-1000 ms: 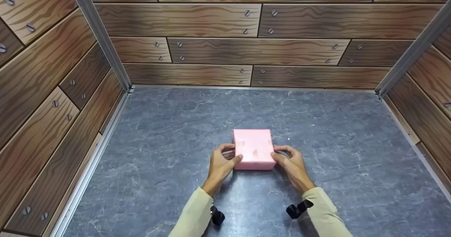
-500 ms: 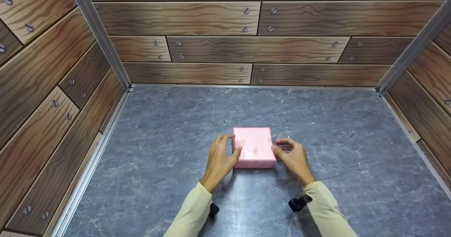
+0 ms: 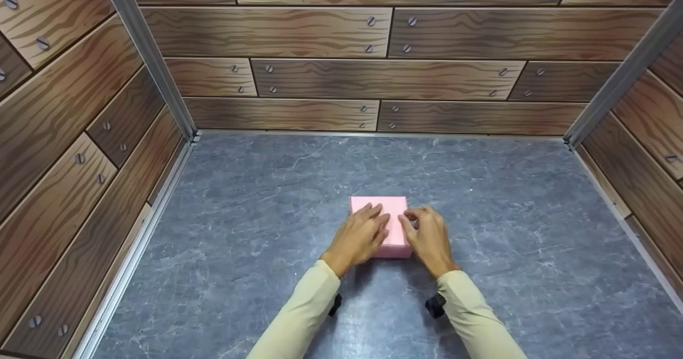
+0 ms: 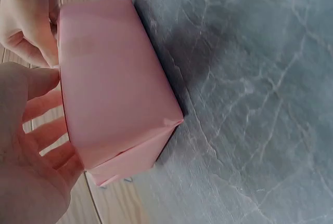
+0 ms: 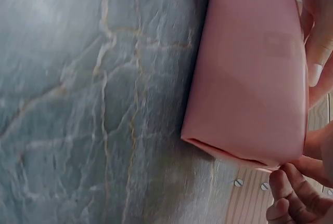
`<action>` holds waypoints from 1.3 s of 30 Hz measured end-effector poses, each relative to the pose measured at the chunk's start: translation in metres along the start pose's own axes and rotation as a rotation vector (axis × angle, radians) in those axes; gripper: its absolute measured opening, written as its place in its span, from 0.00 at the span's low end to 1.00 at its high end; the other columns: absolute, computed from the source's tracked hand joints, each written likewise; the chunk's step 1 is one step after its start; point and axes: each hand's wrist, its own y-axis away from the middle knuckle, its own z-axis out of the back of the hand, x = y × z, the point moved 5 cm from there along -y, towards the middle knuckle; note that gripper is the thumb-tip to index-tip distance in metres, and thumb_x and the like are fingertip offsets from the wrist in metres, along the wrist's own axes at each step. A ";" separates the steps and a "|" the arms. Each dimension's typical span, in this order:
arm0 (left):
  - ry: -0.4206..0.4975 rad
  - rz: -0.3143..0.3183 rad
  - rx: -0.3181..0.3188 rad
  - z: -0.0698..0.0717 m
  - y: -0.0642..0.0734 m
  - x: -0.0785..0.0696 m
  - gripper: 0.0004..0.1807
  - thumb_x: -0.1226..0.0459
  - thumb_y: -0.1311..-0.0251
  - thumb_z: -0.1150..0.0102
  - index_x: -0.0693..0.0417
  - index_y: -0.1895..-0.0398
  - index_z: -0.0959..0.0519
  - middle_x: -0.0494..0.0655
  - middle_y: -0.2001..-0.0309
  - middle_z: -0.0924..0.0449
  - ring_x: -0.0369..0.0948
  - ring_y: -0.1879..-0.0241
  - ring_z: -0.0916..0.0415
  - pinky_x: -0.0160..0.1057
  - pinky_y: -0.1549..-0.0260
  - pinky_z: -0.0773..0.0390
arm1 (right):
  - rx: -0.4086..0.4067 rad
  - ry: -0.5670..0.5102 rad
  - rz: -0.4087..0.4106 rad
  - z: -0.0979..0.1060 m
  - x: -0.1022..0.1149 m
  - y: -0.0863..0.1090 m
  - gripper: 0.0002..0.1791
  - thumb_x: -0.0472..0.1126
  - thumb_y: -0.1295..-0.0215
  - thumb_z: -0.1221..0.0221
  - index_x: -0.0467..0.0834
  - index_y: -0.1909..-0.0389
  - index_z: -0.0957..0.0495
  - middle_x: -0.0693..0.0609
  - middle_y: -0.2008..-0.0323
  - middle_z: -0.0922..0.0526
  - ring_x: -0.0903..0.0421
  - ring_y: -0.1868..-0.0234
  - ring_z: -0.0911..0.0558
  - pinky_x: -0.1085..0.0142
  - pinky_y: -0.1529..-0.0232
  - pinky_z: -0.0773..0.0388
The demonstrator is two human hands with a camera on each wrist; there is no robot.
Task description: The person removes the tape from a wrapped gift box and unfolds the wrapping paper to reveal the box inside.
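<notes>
A small box [image 3: 394,237] wrapped in pink paper lies flat on the grey marbled surface. My left hand [image 3: 356,237] rests across its top left part, fingers extended over the paper. At the top right edge, my right hand [image 3: 431,236] pinches with bent thumb and forefinger; whether paper or tape is between the tips is hidden. In the left wrist view the box [image 4: 114,78] shows a smooth side and a folded end. The right wrist view shows the box [image 5: 250,68] with a slightly gaping fold, the right hand's fingers [image 5: 291,190] curled by its corner.
Wood-patterned walls [image 3: 315,79] stand at the back and both sides, joined by grey metal posts [image 3: 147,55]. The marbled surface [image 3: 240,204] spreads around the box. Black wrist cameras [image 3: 435,305] are strapped at the cuffs.
My left hand has moved from the box's left side onto its top. My right hand has shifted left, its thumb and forefinger closing together at the top right edge. The box has barely moved.
</notes>
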 end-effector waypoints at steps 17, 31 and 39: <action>0.050 0.012 0.016 -0.004 -0.001 0.004 0.20 0.58 0.25 0.46 0.54 0.36 0.20 0.55 0.31 0.27 0.53 0.30 0.33 0.49 0.30 0.35 | -0.011 0.108 0.043 -0.001 0.007 -0.001 0.05 0.33 0.37 0.33 0.33 0.67 0.15 0.41 0.68 0.18 0.40 0.67 0.16 0.46 0.64 0.19; 0.051 0.009 -0.019 -0.004 0.001 0.003 0.19 0.58 0.26 0.45 0.53 0.38 0.19 0.54 0.32 0.26 0.52 0.31 0.32 0.47 0.30 0.34 | -0.035 0.154 0.037 0.000 0.002 0.001 0.05 0.34 0.36 0.35 0.35 0.68 0.19 0.41 0.69 0.19 0.36 0.70 0.17 0.43 0.69 0.20; 0.058 0.021 -0.015 -0.002 0.001 0.004 0.19 0.58 0.26 0.46 0.53 0.37 0.20 0.54 0.32 0.26 0.53 0.30 0.32 0.49 0.31 0.34 | -0.013 0.147 -0.004 0.001 0.000 -0.001 0.07 0.36 0.34 0.38 0.35 0.67 0.19 0.40 0.67 0.18 0.35 0.68 0.17 0.42 0.68 0.20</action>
